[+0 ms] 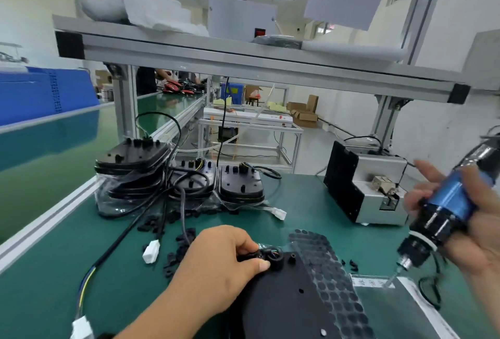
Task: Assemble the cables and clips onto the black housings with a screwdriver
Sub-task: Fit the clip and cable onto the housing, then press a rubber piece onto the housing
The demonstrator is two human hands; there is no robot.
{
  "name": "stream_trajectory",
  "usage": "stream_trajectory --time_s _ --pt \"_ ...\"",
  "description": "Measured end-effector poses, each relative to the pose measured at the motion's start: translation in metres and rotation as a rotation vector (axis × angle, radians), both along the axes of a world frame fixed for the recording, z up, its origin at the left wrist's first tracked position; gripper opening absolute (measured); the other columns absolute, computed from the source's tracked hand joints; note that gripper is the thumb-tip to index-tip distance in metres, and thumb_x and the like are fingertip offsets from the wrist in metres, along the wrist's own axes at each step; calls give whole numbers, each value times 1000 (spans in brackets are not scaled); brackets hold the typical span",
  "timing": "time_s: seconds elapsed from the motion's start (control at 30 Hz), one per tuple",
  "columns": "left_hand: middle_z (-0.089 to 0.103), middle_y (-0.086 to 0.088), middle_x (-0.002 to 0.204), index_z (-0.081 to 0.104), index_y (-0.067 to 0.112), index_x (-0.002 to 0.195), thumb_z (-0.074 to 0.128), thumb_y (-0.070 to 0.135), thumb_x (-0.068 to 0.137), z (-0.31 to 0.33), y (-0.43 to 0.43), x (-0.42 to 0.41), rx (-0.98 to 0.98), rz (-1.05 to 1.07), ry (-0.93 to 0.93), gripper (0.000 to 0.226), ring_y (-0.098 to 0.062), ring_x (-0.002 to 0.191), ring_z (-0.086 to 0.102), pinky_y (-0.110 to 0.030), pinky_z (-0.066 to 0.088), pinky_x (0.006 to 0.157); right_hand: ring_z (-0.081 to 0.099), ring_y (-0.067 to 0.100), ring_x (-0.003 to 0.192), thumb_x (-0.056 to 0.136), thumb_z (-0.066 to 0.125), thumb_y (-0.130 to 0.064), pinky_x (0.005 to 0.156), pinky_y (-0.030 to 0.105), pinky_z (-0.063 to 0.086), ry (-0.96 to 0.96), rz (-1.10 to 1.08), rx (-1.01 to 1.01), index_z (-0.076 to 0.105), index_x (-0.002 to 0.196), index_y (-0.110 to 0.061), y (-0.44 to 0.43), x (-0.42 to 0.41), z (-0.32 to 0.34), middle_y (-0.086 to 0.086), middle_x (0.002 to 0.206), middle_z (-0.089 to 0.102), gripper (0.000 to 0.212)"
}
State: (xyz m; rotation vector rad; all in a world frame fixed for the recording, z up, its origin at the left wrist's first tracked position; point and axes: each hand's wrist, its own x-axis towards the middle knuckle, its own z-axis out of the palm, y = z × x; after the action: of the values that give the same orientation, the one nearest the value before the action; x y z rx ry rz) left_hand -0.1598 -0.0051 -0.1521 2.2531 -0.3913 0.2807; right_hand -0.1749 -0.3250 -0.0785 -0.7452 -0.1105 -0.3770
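A flat, matte black housing [284, 309] lies near-centre on the green-matted table [311, 203], the left hand [216, 265] on its far end with fingers [261, 265] curled, pinching a round cable fitting [273, 256]. The right hand [470, 241] wraps its fingers round the glossy blue-and-black screwdriver [443, 211], whose tip is above the table, right of the housing. Three stacks [132, 160] of housings stand far left, small black clips [178, 253] and three white connectors [151, 253] scattered before them, and bare mat lies open between the housing and the grey metal box [365, 192] far right.
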Motion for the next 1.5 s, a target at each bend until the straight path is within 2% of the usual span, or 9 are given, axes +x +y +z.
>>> stream_trajectory --time_s 0.13,0.2,0.27,0.37,0.47,0.6,0.7,0.93,1.5 --pt "66 19 75 71 34 82 77 48 67 0 0 0 8 -7 -15 21 5 74 60 -12 45 69 65 14 67 64 73 -63 68 39 58 -9 -40 -124 67 105 -13 43 0 24 -1 71 60 64" --pt "65 19 76 71 34 80 77 48 67 -1 0 0 13 -6 -17 20 6 75 59 -11 44 70 72 21 71 60 67 -64 65 47 59 66 -101 -224 63 99 -16 71 0 37 2 71 71 62" --pt "65 20 76 68 38 74 78 48 67 -1 0 0 13 -2 -18 16 7 76 59 -11 44 70 68 17 60 59 65 -63 65 44 61 115 -171 -275 57 98 -14 95 3 45 0 62 67 64" --pt "64 22 76 64 43 69 78 49 66 0 0 -2 26 6 -33 16 9 77 58 -10 45 72 55 16 63 78 66 -42 67 34 56 112 -106 -302 57 94 -13 119 9 47 2 68 54 34" --pt "62 24 77 61 45 67 79 50 67 0 0 -3 33 12 -39 18 10 79 57 -8 45 73 50 19 75 79 61 -13 71 33 49 -5 99 -402 57 92 -11 129 16 38 3 80 50 14" --pt "62 25 76 67 40 76 79 49 68 0 0 -2 36 18 -39 18 11 78 57 -6 44 71 58 12 71 66 78 -19 66 27 50 -171 78 -596 68 86 -19 141 23 36 -5 74 60 22" --pt "63 24 75 63 45 67 79 48 67 1 0 -3 23 19 -33 17 12 80 55 -8 45 71 58 7 62 68 78 -22 56 23 50 -209 46 -647 68 86 -22 150 28 44 -10 69 61 20" --pt "62 25 75 61 44 68 79 50 67 -1 0 -3 36 23 -25 19 11 77 56 -9 45 70 62 23 61 78 66 -26 64 37 53 -237 8 -556 56 99 -22 168 31 39 1 74 60 24" --pt "57 42 84 63 44 65 82 47 65 -3 1 1 3 -8 -30 19 13 80 56 -9 42 65 51 21 47 79 60 -15 51 33 47 -345 -87 -582 50 94 -7 175 22 31 3 56 50 19"
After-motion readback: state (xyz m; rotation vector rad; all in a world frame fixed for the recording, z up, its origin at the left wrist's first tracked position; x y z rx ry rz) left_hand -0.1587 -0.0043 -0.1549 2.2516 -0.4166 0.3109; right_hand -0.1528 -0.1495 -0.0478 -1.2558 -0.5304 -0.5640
